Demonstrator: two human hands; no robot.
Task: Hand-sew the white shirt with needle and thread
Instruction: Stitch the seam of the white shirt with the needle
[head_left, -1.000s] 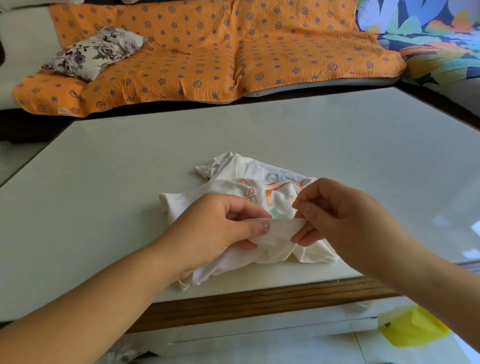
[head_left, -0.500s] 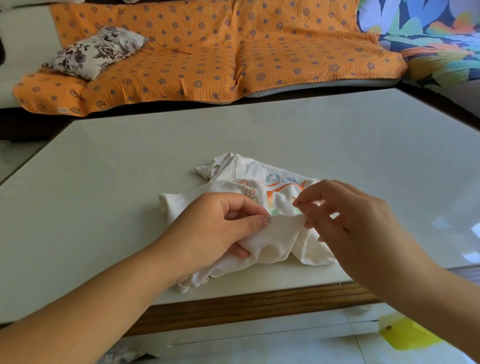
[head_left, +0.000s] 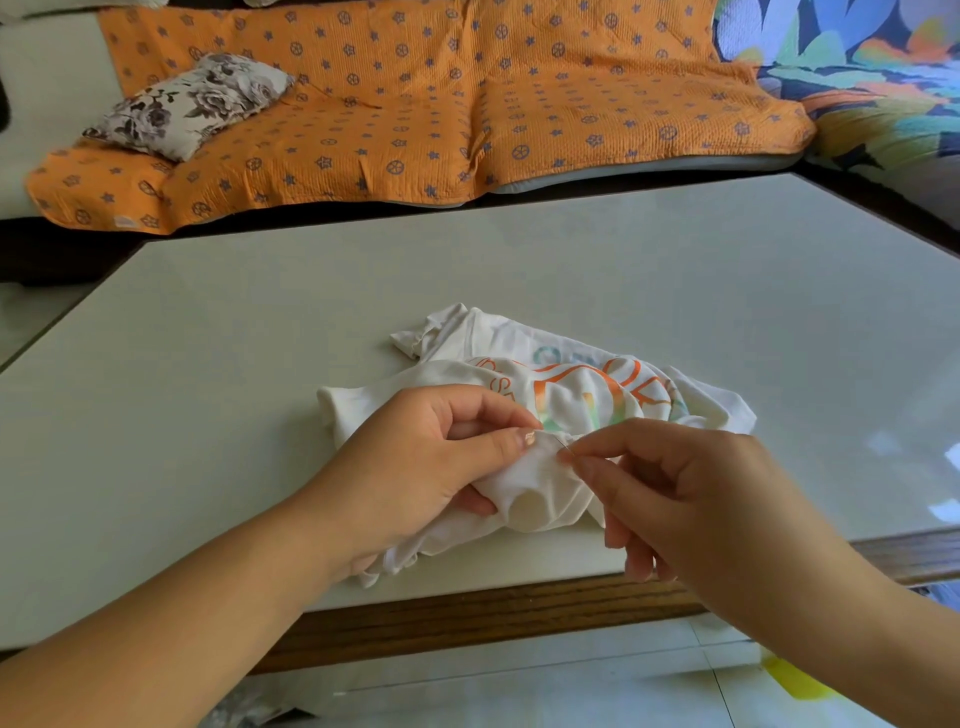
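— What's over on the far left?
— A flowered cushion (head_left: 192, 104) at ten o'clock. It lies on an orange blanket (head_left: 467, 114) that spreads across twelve o'clock, behind the table (head_left: 727, 291).

— And the left hand?
— The left hand (head_left: 431, 467) is at seven o'clock of the shirt. It grips a bunched fold of the cloth, thumb pressed on top and fingers curled underneath.

— Where's the shirt itself?
— The shirt (head_left: 571, 395) lies crumpled on the table at six o'clock of the tabletop, near the front edge, with its orange print facing up.

— The right hand?
— The right hand (head_left: 691, 493) is at five o'clock of the shirt. Thumb and forefinger are pinched together on the needle (head_left: 566, 447), which sits at the fold just beside the left thumb. The thread is too fine to make out.

— Anything further right?
— A leafy, many-coloured cover (head_left: 857, 62) at one o'clock, and a yellow scrap (head_left: 795, 680) on the floor at five o'clock.
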